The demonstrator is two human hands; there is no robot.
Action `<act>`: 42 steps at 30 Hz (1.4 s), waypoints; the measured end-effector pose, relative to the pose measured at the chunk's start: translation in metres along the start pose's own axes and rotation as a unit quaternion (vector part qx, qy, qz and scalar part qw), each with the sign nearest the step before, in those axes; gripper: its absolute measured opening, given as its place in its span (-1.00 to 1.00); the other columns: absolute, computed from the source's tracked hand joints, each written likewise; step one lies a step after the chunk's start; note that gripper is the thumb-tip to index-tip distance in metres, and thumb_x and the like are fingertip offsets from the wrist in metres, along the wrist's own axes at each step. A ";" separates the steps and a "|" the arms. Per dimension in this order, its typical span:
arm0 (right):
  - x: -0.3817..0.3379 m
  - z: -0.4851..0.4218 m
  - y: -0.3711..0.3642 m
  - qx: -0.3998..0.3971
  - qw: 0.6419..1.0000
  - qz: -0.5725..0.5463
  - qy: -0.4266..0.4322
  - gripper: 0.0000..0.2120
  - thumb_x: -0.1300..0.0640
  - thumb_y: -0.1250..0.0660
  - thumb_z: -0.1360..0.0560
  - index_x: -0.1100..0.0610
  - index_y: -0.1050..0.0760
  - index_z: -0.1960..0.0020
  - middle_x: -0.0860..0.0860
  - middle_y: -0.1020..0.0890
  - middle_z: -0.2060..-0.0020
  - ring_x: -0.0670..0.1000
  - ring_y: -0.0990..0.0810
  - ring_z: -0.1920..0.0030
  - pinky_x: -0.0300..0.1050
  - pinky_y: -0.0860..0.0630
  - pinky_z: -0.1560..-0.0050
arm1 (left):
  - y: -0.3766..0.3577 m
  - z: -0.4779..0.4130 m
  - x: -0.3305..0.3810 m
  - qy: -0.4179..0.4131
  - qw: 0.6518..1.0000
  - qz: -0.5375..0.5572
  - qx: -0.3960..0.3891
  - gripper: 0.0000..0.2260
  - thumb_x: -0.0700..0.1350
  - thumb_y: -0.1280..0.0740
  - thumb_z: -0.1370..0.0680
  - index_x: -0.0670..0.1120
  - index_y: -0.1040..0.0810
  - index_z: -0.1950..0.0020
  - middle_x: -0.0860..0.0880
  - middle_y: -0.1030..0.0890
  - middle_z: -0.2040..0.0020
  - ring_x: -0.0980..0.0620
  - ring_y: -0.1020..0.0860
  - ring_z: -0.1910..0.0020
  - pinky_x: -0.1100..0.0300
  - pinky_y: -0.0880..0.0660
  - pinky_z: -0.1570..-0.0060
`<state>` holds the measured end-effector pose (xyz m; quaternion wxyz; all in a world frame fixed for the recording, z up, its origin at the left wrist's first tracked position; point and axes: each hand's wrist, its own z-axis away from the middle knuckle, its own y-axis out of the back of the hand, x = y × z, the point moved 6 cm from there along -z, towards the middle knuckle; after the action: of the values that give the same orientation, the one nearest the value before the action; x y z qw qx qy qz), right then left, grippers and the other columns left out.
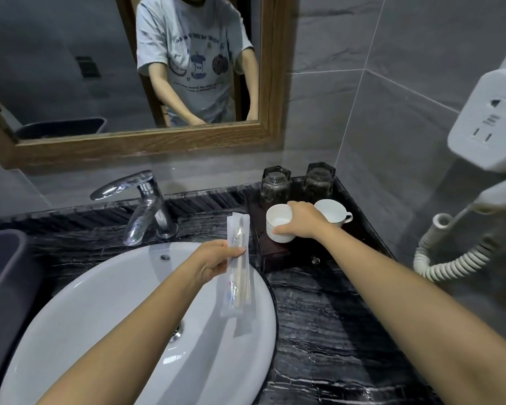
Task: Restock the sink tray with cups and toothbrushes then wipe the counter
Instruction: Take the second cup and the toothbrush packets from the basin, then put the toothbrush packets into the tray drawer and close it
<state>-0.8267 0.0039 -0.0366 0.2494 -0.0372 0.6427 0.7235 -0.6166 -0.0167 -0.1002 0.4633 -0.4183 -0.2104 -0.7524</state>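
Cups number two, both white: the left cup [278,226] stands upright on the dark tray [278,252], mouth up, and the right cup [332,211] stands just beside it with its handle pointing right. Behind them, at the tray's back edge, stand two glass tumblers [276,182], which look turned mouth down. The tray sits in the counter's right rear corner, on the black veined counter [327,325].

The right hand [303,219] is wrapped over the left cup, fingers curled on its far rim and thumb pressed on the near side. The cup is plain, round, and empty as far as can be seen.

The left hand [216,260] pinches clear toothbrush packets [239,264] between thumb and fingers, over the right side of the white sink [100,302]. At least two overlapping packets show; an exact count cannot be told. Their long axis runs nearly away from the person, the far end pointing toward the tap [142,200] and wall, the near end hanging over the basin. Inside one packet a pale wooden-coloured brush handle lies lengthwise, with a small tube marked red and blue near the lower end.

One chrome tap stands behind the sink. One grey bin [0,273] sits at the left edge. One mirror [146,141] in a wooden frame hangs above, and one wall dryer [491,121] with a coiled cord is at the right.
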 end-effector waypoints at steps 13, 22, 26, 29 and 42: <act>0.007 0.008 -0.009 0.026 0.998 -0.053 0.003 -0.15 -0.23 -0.37 -0.39 0.20 -0.14 -0.49 0.16 -0.36 -0.39 0.20 -0.30 -0.38 0.09 -0.33 -0.33 | -0.010 -0.009 -0.005 0.012 1.000 -0.005 -0.006 -0.93 -0.30 -0.42 -0.41 -0.19 -0.55 0.18 -0.14 -0.68 0.19 -0.06 -0.63 0.19 0.03 -0.55 -0.10; 0.048 0.075 -0.011 0.219 0.951 -0.219 -0.018 -0.73 0.10 -0.35 -0.50 0.17 -0.53 -0.16 0.04 -0.62 -0.01 -0.01 -0.55 0.00 -0.03 -0.54 -0.08 | -0.019 -0.006 -0.003 0.011 1.000 0.009 -0.011 -0.95 -0.30 -0.42 -0.42 -0.19 -0.57 0.16 -0.10 -0.69 0.27 0.02 -0.66 0.32 0.21 -0.62 0.25; 0.085 0.085 -0.039 0.196 0.952 -0.202 -0.121 -0.75 0.12 -0.34 -0.51 0.21 -0.53 -0.13 0.11 -0.63 0.00 0.02 -0.55 0.10 -0.15 -0.48 0.08 | -0.023 0.000 -0.007 0.024 0.999 0.023 -0.013 -0.96 -0.30 -0.39 -0.44 -0.19 -0.57 0.15 -0.07 -0.70 0.33 0.05 -0.66 0.38 0.25 -0.60 0.36; 0.096 0.078 -0.056 0.161 0.957 -0.179 -0.159 -0.70 0.09 -0.35 -0.50 0.23 -0.51 -0.16 0.13 -0.61 -0.07 0.10 -0.59 -0.04 -0.11 -0.48 0.02 | -0.028 0.004 -0.010 0.028 0.999 0.041 -0.005 -0.95 -0.32 -0.37 -0.46 -0.20 -0.55 0.16 -0.06 -0.69 0.37 0.06 -0.65 0.42 0.26 -0.58 0.43; 0.095 0.063 -0.077 0.159 0.929 -0.255 -0.216 -0.86 0.17 -0.33 -0.50 0.22 -0.46 0.17 0.18 -0.60 0.15 0.15 -0.58 0.08 -0.19 -0.36 0.18 | -0.031 0.022 -0.016 0.025 0.997 0.067 -0.012 -0.96 -0.30 -0.32 -0.49 -0.19 -0.54 0.13 -0.03 -0.69 0.39 0.10 -0.65 0.42 0.31 -0.57 0.43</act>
<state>-0.8614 0.0970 -0.1321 0.5610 -0.0027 0.6486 0.5144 -0.6306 0.0224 -0.0983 0.5127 -0.4183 -0.1608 -0.7323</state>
